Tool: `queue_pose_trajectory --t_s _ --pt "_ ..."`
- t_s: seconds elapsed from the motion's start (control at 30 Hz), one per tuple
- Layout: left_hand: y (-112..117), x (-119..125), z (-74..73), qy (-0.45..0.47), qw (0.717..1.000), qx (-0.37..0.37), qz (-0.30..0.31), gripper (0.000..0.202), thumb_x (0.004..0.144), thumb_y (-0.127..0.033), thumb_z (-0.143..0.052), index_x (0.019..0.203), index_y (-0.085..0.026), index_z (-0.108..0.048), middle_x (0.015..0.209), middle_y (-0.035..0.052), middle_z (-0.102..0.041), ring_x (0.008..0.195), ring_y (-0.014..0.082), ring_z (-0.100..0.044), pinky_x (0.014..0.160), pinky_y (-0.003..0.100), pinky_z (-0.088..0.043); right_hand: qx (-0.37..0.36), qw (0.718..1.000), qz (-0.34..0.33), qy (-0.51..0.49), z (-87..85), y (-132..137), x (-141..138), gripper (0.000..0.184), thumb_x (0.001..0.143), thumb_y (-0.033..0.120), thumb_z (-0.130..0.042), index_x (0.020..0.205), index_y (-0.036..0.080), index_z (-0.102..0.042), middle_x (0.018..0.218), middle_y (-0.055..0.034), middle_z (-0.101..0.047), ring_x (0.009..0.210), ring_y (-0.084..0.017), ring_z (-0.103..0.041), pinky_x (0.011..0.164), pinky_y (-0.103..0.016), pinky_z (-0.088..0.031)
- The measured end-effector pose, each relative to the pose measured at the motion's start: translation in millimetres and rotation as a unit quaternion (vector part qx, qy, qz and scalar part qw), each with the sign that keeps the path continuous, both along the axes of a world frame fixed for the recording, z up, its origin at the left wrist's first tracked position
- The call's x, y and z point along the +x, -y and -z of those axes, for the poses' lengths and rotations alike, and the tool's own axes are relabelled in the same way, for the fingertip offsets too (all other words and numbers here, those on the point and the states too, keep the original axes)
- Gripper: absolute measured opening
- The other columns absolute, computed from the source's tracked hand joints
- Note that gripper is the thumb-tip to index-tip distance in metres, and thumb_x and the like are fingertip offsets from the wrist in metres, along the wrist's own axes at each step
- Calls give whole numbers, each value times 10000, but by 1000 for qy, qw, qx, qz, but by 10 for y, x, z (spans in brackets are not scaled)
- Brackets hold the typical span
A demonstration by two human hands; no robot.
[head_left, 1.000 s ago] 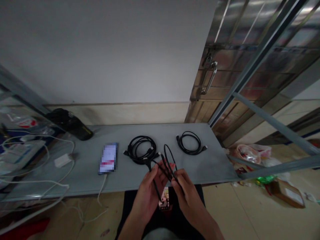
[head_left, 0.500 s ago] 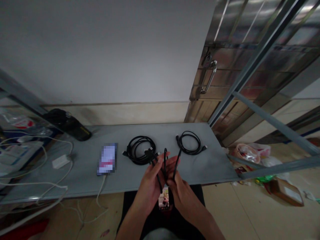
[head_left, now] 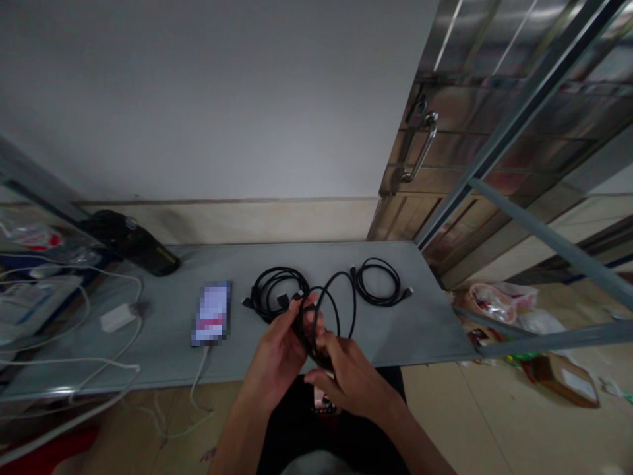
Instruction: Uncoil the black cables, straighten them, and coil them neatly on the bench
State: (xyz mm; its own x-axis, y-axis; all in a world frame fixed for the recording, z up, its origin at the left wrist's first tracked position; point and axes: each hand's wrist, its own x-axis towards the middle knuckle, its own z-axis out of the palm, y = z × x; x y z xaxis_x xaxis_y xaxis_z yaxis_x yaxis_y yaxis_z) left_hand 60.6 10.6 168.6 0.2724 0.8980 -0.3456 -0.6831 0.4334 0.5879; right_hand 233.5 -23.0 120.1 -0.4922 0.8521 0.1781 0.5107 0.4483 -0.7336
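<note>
A black cable (head_left: 300, 328) is gathered into loops between my two hands, above the near part of the grey table. My left hand (head_left: 277, 356) is closed around the bundle, and a black plug end sticks out past its fingertips. Closed on the lower side of the same loops is my right hand (head_left: 353, 376), its thumb held apart. Beyond my hands, a coiled black cable (head_left: 254, 300) lies on the table, partly covered by my left fingers. Farther right rests another black cable coil (head_left: 378, 302), thinner, with its plug ends showing.
Left of the coils lies a phone (head_left: 212, 313) on a white cord. A black bottle (head_left: 141, 249) and a white adapter (head_left: 117, 318) are farther left. Another phone (head_left: 324, 401) sits at my lap. Metal bars (head_left: 544, 231) rise at the right; a cardboard box (head_left: 566, 382) is on the floor.
The cable in my hands now forms wider loops, standing out to the right over the table. My left hand has shifted slightly left, and my right hand has turned inward toward the bundle.
</note>
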Motion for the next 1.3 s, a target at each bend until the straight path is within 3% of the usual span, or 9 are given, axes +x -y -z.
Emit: queue_pose_trajectory --t_s 0.07,0.17,0.33,0.47,0.67,0.77,0.97,1.13,1.3 --pt "-37 -65 7 12 1000 14 0 541 950 -584 -917 1264 -153 -825 728 -28 -586 732 162 -639 703 289 -590 46 999 -9 26 100 -132 -22 458 1068 593 -772 1248 213 -588 1117 -106 -791 1022 -285 -800 918 -385 -620" --pt "-124 -162 97 -24 998 54 -22 668 926 -718 -884 1280 -156 -818 668 -82 -379 674 138 -507 691 280 -535 95 994 -23 48 215 -381 -57 368 1061 457 -820 1231 216 -600 1061 -78 -799 962 -261 -800 927 -383 -617" --pt "-375 -395 490 -244 955 131 -103 578 884 -599 -951 1247 -166 -831 683 -56 -510 700 159 -546 774 320 -512 202 970 -38 132 313 -857 -32 203 1029 110 -746 1198 201 -679 1078 -84 -796 1145 -277 -764 1240 -503 -531" --pt "-574 -702 937 -471 847 175 -173 463 907 -583 -864 1170 -204 -831 1085 95 -800 1083 311 -737 1024 446 -560 243 961 5 132 491 -1143 -40 227 1029 41 -674 1141 223 -750 1388 -124 -722 1456 -301 -619 1354 -579 -431" --pt "-722 -1056 1546 -711 618 266 -205 348 997 -530 -649 1098 -218 -765 1189 162 -762 1273 417 -673 1209 657 -470 166 982 32 82 945 -1296 -232 322 1016 17 -637 1232 211 -777 1749 -167 -406 1657 -340 -427 1332 -556 -501" --pt "-705 -1080 1713 -739 577 263 -229 397 1029 -536 -616 1210 -199 -723 1353 212 -694 1397 451 -598 1250 702 -429 131 988 41 73 1132 -1295 -283 440 1023 18 -608 1398 216 -723 1748 -184 -405 1656 -334 -451 1348 -566 -493" --pt "-654 -1036 1749 -734 569 270 -253 530 1068 -494 -604 1478 -161 -570 1421 227 -649 1413 431 -600 1283 709 -402 99 993 48 32 1244 -1291 -260 604 1028 41 -577 1594 253 -596 1779 -155 -431 1676 -291 -458 1397 -548 -437" --pt "-569 -933 1585 -744 522 291 -298 978 1050 -534 -723 1782 -82 -258 1774 330 -360 1692 483 -314 1372 711 -286 84 995 45 25 1245 -1298 -245 646 1025 51 -580 1640 247 -562 1818 -152 -408 1699 -285 -434 1405 -530 -422" --pt "-519 -822 1561 -733 457 494 -98 645 1106 -416 -707 1700 -259 -510 1651 175 -637 1578 393 -549 1332 600 -407 75 995 63 12 1261 -1333 -248 760 1005 47 -617 1721 231 -442 1787 -176 -454 1669 -271 -480 1383 -513 -452"
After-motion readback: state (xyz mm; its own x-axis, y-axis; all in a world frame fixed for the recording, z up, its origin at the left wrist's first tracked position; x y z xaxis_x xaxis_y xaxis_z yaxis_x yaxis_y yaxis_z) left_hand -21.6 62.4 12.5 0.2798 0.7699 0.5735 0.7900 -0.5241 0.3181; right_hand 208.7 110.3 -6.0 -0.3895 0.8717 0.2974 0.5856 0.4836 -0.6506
